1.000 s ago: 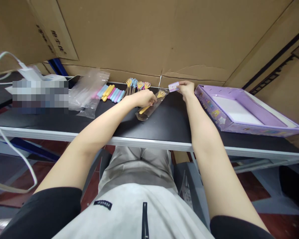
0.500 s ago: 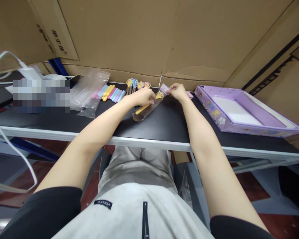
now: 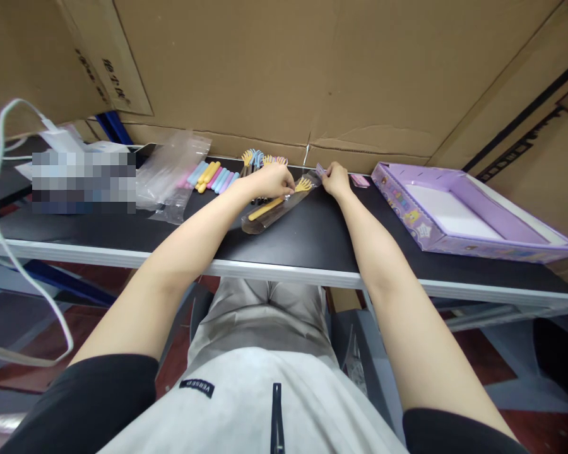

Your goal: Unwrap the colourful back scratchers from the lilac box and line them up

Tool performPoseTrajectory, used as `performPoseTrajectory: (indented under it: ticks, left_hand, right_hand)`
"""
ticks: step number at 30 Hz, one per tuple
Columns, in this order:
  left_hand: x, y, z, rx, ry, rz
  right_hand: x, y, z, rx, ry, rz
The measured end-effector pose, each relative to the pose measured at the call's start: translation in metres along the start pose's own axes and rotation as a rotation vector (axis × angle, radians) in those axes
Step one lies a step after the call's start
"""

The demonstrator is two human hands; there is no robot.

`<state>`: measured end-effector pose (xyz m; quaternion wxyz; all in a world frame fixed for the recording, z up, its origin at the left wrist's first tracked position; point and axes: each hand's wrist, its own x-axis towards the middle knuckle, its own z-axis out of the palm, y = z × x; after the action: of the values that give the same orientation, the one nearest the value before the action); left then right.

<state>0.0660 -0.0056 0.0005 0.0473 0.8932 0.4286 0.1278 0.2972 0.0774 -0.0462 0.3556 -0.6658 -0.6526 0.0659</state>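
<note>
A yellow back scratcher [image 3: 265, 209] with a clawed end lies inside a clear plastic bag [image 3: 291, 203] on the black table. My left hand [image 3: 277, 181] is closed in a pinch on the upper edge of this bag, near its middle. Beyond the bag's far right end, my right hand [image 3: 335, 180] grips a small purple card [image 3: 320, 169], seen nearly edge-on. Behind my left hand lie several more back scratchers [image 3: 253, 157] in yellow, blue and pink, partly hidden by the hand. Their coloured handles [image 3: 213, 175] form a row to the left.
Clear plastic bags [image 3: 170, 170] are piled on the left of the table [image 3: 307, 243]. A small stack of pink cards [image 3: 360, 181] lies right of my right hand, beside an open purple box [image 3: 426, 236]. A white cable [image 3: 0, 208] hangs at far left; cardboard [image 3: 265, 69] stands behind.
My right hand has turned, tilting the card nearly edge-on and bringing it away from the scratcher's claw. The bagged back scratcher has shifted slightly left and towards me. The pink cards show more fully.
</note>
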Motion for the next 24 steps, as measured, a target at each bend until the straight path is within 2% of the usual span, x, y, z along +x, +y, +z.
performPoseTrajectory:
  ticks: [3,6,9,13,17,20,24]
  left_hand:
    - [-0.001,-0.001,-0.001,0.006,-0.01,0.0]
    - [-0.002,0.002,-0.002,0.068,-0.007,-0.026]
    - [-0.004,0.011,-0.003,0.162,-0.012,-0.068]
    - [0.0,0.025,-0.006,0.236,-0.051,-0.167]
    - [0.019,0.037,-0.007,0.216,-0.177,-0.316]
    - [0.038,0.045,-0.001,0.155,-0.132,-0.365]
    - [0.062,0.053,0.018,0.055,-0.095,-0.419]
  right_hand:
    - [0.003,-0.002,-0.001,0.047,0.046,0.081]
    - [0.004,-0.005,-0.006,0.246,0.06,0.226]
    - [0.001,-0.012,-0.016,0.513,-0.037,0.346]
    - [-0.006,-0.019,-0.032,0.681,-0.183,0.413]
    - [-0.011,-0.02,-0.037,0.727,-0.229,0.432]
    - [-0.012,-0.017,-0.036,0.706,-0.209,0.431]
    - [-0.017,-0.015,-0.037,0.723,-0.192,0.433]
